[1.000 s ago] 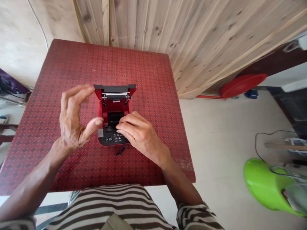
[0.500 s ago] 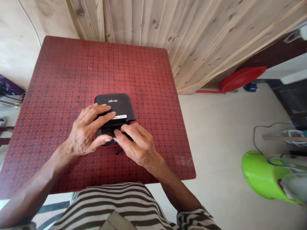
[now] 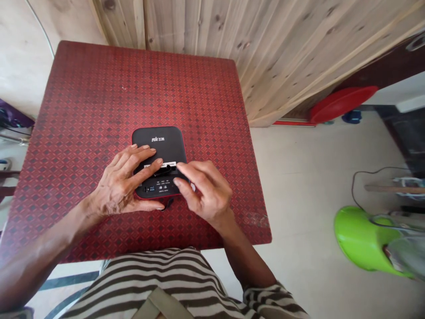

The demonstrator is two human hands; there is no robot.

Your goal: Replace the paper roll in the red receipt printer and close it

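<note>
A flat black device (image 3: 159,144) with rounded corners, a red edge and white lettering lies on the table. Its near part carries printed symbols and a dark recessed slot with a small black piece (image 3: 168,168) in it. Spread over the device's left side is my left hand (image 3: 121,181), fingers flat on top and thumb along the near edge. My right hand (image 3: 207,188) is at its right side, thumb and forefinger apart beside the slot; I see nothing between them. A short black cord or loop (image 3: 168,204) shows at the near edge.
The red patterned table (image 3: 139,88) stands against a wooden plank wall (image 3: 199,26). To the right on the floor are a bright green plastic stool or tub (image 3: 358,239), a red basin (image 3: 341,104) and a dark cable (image 3: 353,186).
My right hand has drawn back to the right from the slot, uncovering the printed symbols. My left thumb has shifted down to the near edge. The view has tilted slightly.
</note>
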